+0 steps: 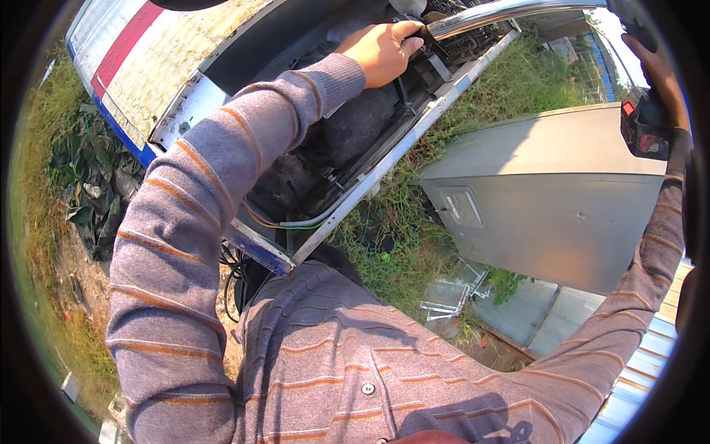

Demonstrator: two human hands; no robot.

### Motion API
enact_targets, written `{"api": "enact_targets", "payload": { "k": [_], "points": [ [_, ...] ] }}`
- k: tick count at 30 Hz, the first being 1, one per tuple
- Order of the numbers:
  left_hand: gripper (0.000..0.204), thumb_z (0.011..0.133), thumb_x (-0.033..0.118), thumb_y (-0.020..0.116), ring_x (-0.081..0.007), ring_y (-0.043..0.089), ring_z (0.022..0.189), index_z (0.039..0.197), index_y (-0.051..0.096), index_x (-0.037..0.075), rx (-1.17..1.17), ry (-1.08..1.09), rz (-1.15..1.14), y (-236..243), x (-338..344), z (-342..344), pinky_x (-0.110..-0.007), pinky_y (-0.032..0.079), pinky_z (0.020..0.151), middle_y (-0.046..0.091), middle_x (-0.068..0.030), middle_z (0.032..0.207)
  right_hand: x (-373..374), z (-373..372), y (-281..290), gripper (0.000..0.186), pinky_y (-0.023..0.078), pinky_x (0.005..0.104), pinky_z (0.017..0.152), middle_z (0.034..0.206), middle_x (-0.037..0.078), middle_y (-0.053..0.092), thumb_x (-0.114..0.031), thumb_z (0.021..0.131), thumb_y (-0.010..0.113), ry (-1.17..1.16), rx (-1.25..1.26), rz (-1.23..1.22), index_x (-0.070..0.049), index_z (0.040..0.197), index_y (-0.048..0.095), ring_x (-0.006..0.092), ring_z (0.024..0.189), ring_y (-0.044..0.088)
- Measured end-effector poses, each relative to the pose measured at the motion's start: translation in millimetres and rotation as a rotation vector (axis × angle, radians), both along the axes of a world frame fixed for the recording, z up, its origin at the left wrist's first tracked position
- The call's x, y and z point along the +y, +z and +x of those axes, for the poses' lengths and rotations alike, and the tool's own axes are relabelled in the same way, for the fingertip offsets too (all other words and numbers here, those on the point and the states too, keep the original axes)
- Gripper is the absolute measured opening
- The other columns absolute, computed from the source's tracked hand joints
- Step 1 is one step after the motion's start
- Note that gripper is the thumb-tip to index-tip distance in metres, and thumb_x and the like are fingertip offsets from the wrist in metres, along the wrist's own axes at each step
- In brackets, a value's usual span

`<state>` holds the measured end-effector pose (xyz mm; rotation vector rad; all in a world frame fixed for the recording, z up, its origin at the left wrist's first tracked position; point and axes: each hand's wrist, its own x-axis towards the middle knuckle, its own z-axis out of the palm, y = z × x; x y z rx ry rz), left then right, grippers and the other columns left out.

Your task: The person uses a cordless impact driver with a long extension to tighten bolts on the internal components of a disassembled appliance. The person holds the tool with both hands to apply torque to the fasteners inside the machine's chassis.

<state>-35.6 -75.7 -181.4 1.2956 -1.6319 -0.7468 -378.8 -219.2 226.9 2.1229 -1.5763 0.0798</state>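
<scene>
My left hand point(381, 53) reaches over an opened machine housing point(325, 226) with a pale metal frame. Its fingers are closed round a dark piece point(431, 44) at the end of a curved silver metal bar point(488, 16). Inside the housing lie a dark rounded body point(351, 126) and a few thin coloured wires point(285, 224). Raised at the far right, my right hand point(660, 78) grips a black cordless power tool point(645, 129) with a red part on its battery end. The tool's front end is cut off by the picture's rim.
A weathered panel point(155, 63) with a red stripe and blue edge stands at upper left. To the right is a large grey metal cabinet point(555, 214). Grass point(384, 229) grows between them, with a white metal bracket point(455, 300) lying low. Dark crumpled sheeting point(100, 177) lies at left.
</scene>
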Motion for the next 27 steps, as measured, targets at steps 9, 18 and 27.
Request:
{"api": "enact_targets", "payload": {
  "k": [9, 18, 27],
  "points": [
    [0.033, 0.107, 0.023, 0.057, -0.0273, 0.070, 0.108, 0.137, 0.066, 0.012, 0.072, -0.019, -0.063, -10.9, -8.8, -1.4, -0.037, 0.052, 0.097, 0.074, -0.0139, 0.120, 31.3, -9.3, -20.5, 0.048, 0.038, 0.0276, 0.059, 0.074, 0.000, 0.059, -0.051, 0.088, 0.080, -0.114, -0.170, 0.162, -0.007, 0.103, 0.068, 0.0074, 0.060, 0.051],
    [0.025, 0.104, 0.012, 0.057, -0.0181, 0.068, 0.094, 0.120, 0.074, 0.003, 0.211, 0.029, -0.055, -5.4, -9.9, 7.8, -0.033, 0.052, 0.087, 0.076, -0.0119, 0.104, 85.7, -67.2, -59.3, 0.045, 0.031, 0.0249, 0.047, 0.057, -0.005, 0.049, -0.050, 0.085, 0.083, -0.110, -0.397, 0.109, -0.009, 0.080, 0.064, 0.0062, 0.047, 0.043],
    [0.034, 0.093, 0.008, 0.051, -0.0179, 0.069, 0.079, 0.114, 0.076, -0.003, 0.250, 0.013, -0.076, -9.8, -11.6, 16.3, -0.032, 0.056, 0.076, 0.076, -0.0125, 0.093, 115.0, -61.9, -60.0, 0.045, 0.034, 0.0241, 0.048, 0.058, -0.005, 0.049, -0.048, 0.087, 0.082, -0.045, -0.430, 0.117, -0.012, 0.073, 0.060, 0.0053, 0.049, 0.045]
  ]
}}
